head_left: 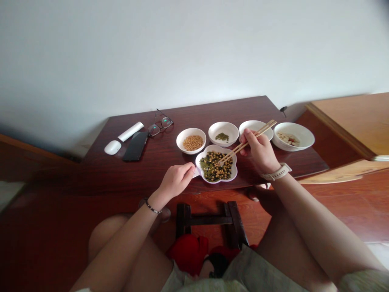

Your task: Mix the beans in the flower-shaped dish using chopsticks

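A white wall point(182, 52) rises behind a dark wooden worktop point(249, 109), and at its centre sits a white flower-shaped dish point(234, 172) heaped with mixed beans point(214, 167), yellow and green together. The right hand point(258, 152) is over the dish at about 2 o'clock, its fingers point(245, 137) clamped on a pair of chopsticks point(235, 151) whose tips reach down into the heap. The left hand point(176, 182) lies at about 9 o'clock from the dish, its fingers point(190, 170) together and touching the dish's edge, though I cannot tell whether they grip it. 4 white bowls stand in a row behind the dish. At 10 o'clock, the 1st bowl point(191, 130) holds a shallow layer of soybeans point(193, 142); at 12 o'clock, the 2nd bowl point(223, 125) holds a small pinch of green beans point(222, 137). At 1 o'clock, the 3rd bowl point(255, 124) is partly hidden by the right hand, so its contents cannot be made out. At 2 o'clock, the 4th bowl point(304, 134) holds pale pieces point(288, 139). So far, the soybeans and green beans in the bowls are far less than the large heap in the dish. Glasses point(161, 123), a phone point(135, 146) and a mouse point(112, 147) lie at 10 o'clock, well apart from the dish.
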Demonstrator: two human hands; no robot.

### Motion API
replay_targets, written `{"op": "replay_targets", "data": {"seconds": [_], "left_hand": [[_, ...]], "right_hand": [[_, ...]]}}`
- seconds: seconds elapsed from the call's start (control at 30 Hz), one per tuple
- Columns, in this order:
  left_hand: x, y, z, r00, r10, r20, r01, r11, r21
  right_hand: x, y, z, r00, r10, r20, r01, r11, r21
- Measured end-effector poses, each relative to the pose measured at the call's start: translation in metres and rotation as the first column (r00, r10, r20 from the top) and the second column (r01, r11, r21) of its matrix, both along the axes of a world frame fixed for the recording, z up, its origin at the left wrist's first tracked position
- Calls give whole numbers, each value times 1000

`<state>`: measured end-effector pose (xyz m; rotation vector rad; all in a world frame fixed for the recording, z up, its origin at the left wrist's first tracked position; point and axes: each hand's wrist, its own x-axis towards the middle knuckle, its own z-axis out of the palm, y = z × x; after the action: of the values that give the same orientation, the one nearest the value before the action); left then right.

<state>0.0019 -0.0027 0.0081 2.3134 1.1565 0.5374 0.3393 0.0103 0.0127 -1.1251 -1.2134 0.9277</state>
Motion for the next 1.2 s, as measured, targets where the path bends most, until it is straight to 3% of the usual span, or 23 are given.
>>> {"op": "replay_targets", "data": {"seconds": [0.9,1.2], "left_hand": [[1,-1,2,1000,-4,-6,5,1000,8],[1,-2,2,1000,-4,3,4,1000,6]], "right_hand": [[-4,3,-1,1000,9,-12,-9,1000,3],[-4,5,0,995,-16,-97,15,1000,-15]]}}
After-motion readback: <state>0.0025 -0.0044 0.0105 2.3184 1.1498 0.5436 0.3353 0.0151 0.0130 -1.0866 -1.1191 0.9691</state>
